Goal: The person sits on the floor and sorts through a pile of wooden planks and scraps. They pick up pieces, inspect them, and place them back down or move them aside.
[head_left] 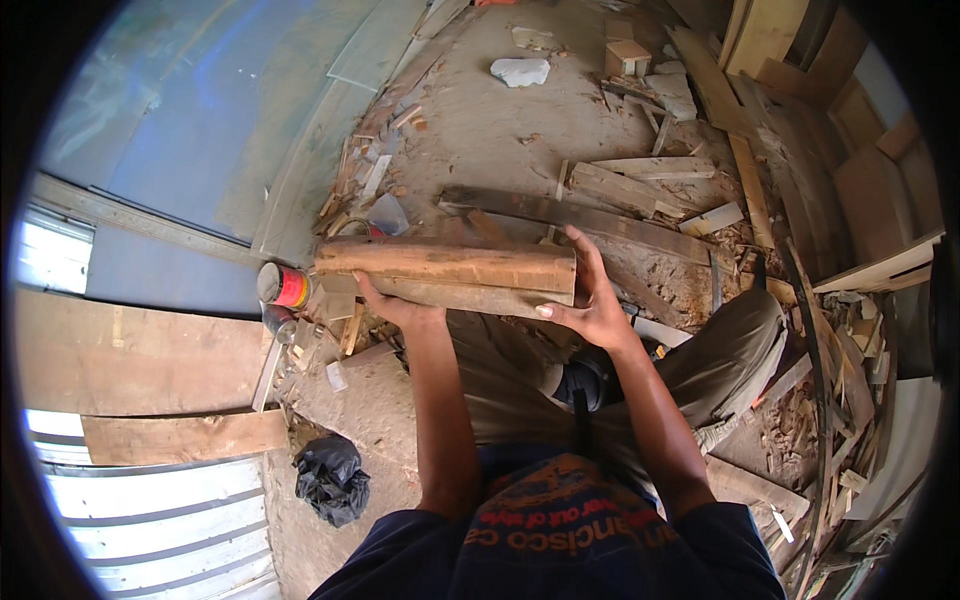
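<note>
Wooden beam: held before bent legs
Long axis: left to right
Left hand: clasping near side, fingers partly hidden
Right hand: thumb and fingers pinching right end

A littered floor spreads beyond the left hand; to that hand's left stand a blue-grey wall and bright, pale slats.

Wood beam held up, left hand at its near side, right hand around its right end, black bag lower left, white chunk beyond.
</note>
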The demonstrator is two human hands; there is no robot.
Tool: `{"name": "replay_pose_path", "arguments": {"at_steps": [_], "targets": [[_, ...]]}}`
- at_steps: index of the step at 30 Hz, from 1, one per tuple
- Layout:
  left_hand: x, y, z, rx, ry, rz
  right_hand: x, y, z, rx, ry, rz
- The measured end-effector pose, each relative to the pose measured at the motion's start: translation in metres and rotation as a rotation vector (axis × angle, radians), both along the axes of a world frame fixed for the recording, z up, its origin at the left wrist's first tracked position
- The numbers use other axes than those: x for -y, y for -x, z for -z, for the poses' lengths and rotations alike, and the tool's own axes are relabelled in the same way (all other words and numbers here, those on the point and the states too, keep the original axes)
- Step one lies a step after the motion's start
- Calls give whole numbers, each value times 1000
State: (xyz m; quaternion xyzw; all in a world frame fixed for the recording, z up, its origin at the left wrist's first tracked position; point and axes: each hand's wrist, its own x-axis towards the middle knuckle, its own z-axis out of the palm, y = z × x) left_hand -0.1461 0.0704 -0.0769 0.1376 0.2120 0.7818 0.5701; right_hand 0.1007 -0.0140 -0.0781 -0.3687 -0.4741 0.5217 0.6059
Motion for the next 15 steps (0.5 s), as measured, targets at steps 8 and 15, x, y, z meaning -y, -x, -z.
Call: {"name": "replay_pose_path", "arguments": {"at_steps": [8,15], "targets": [[2,-11,-5,76,163,-16,-6,-6,5,28,58,-39],[14,3,-4,5,-134,63,6,-1,13,-4,-20,-33]]}}
